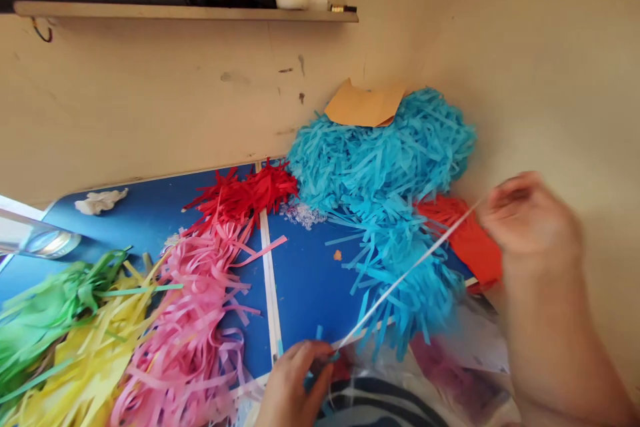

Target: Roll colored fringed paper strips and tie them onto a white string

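Note:
A thin white strip [410, 273] runs taut and slanting between my two hands. My left hand [300, 380], low in the middle, pinches its lower end close to my lap, with a bit of blue paper by the fingers. Up at the right, my right hand [530, 213] is closed on the upper end and slightly blurred. Behind the strip lies a big heap of light blue fringed paper [385, 160], whose tail hangs down over the table's front edge. Red-orange paper [473, 240] lies beside my right hand.
Red fringe [245, 193], pink fringe [195, 307], yellow strips [95, 353] and green strips [55, 313] cover the left of the blue table [305, 280]. Brown paper [365, 105] tops the blue heap. A glass [53, 242] and crumpled tissue [101, 201] lie left; a shelf [200, 11] hangs above.

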